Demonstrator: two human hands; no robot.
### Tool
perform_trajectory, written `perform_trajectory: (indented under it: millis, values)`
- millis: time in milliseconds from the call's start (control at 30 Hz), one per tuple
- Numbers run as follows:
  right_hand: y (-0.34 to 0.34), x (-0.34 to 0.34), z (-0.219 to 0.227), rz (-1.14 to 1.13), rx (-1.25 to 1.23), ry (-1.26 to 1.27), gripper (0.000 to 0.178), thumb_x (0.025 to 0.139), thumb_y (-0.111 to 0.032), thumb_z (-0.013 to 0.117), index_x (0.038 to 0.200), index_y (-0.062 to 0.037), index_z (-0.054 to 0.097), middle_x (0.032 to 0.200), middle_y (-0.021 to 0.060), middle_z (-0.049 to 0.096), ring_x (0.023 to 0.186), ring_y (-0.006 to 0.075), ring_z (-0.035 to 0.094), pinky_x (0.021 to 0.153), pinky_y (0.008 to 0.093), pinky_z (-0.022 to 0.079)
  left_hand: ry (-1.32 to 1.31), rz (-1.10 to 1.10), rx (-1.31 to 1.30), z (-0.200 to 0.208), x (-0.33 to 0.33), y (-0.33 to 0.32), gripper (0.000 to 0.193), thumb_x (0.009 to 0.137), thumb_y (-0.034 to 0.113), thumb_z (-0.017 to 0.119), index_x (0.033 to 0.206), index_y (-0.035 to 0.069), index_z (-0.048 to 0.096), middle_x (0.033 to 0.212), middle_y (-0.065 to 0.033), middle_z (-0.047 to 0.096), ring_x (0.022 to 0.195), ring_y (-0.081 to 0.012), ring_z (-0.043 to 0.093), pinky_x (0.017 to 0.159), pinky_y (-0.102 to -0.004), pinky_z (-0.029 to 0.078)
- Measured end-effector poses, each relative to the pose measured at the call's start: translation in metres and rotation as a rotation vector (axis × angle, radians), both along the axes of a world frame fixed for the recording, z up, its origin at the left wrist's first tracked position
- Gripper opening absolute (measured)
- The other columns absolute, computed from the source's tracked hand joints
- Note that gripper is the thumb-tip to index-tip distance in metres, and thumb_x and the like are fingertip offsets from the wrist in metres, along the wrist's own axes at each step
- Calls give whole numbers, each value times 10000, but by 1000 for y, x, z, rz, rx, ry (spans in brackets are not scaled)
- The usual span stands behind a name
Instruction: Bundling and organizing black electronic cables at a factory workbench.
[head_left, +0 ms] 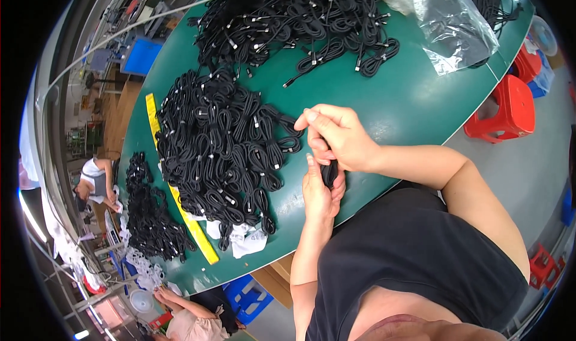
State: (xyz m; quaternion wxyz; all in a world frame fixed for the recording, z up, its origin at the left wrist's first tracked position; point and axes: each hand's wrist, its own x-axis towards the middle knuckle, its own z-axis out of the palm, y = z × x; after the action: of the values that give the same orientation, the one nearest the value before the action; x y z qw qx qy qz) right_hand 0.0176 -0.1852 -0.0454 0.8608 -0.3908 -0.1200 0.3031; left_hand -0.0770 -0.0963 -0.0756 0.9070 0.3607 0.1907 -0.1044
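In my left hand, a coiled black cable rests against the palm with the fingers wrapped round it. My right hand is closed over the upper end of the same coil, its thumb and index finger drawn together; those fingers hide that end. Just left of both hands lies a big heap of coiled black cables with pale metal plugs. Farther off, a second heap of black cables covers the back of the green table.
A yellow strip separates the big heap from a smaller cable pile at left. White labels lie under the heap's near edge. A clear plastic bag sits back right. Red stools stand beyond the table; a co-worker is at lower left.
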Motion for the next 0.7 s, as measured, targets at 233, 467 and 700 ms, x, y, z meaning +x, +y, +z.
perform_trajectory:
  millis: [233,467,700]
  values:
    - [-4,4,1,36,29,323,269,946,-227,394,938,30,471,559,28,390,408,83,317,395,246,333,-18,101,704,-6,-4,-8,520,943,459,262,798,16,494,518,-4,437,378,-68,327,349,-205,232]
    - [-10,19,-4,-195,154,387,250,919,-226,451,921,22,475,628,55,460,492,146,449,491,298,413,-42,238,116,1,16,7,627,913,520,278,1040,-53,502,875,-143,577,674,-231,565,560,-310,440]
    - [0,-2,-11,-130,80,344,269,935,-250,407,919,10,473,651,67,482,517,154,465,536,304,439,15,409,157,-3,26,-3,508,928,457,316,805,5,512,646,-84,541,466,-162,471,415,-263,353]
